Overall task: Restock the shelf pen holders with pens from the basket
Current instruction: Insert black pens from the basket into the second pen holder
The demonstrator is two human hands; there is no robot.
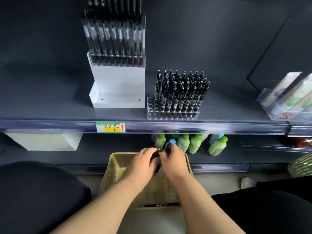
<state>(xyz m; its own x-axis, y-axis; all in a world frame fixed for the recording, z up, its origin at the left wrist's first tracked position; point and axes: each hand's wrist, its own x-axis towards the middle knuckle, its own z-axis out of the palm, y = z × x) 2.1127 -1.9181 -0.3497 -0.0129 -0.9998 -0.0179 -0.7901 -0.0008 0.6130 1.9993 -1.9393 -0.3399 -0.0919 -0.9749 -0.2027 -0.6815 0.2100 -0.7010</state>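
Note:
A yellow perforated basket [114,168] sits low in front of me, below the shelf. Over it my left hand [143,163] and my right hand [173,159] meet, both closed on a bunch of black pens [156,159], mostly hidden by the fingers. One black pen [160,204] lies along the basket's near edge. On the shelf a clear pen holder [152,109] stands nearly full of black pens [182,92], with empty holes on its left side. A taller white holder [118,78] left of it carries a row of black pens [114,36].
A green and yellow price label [110,127] is on the shelf's front rail. Green bottles [194,143] stand on the lower shelf behind my hands, with a white box [45,141] to the left. Clear packaged goods [290,95] sit at the right. A green basket [302,164] is at far right.

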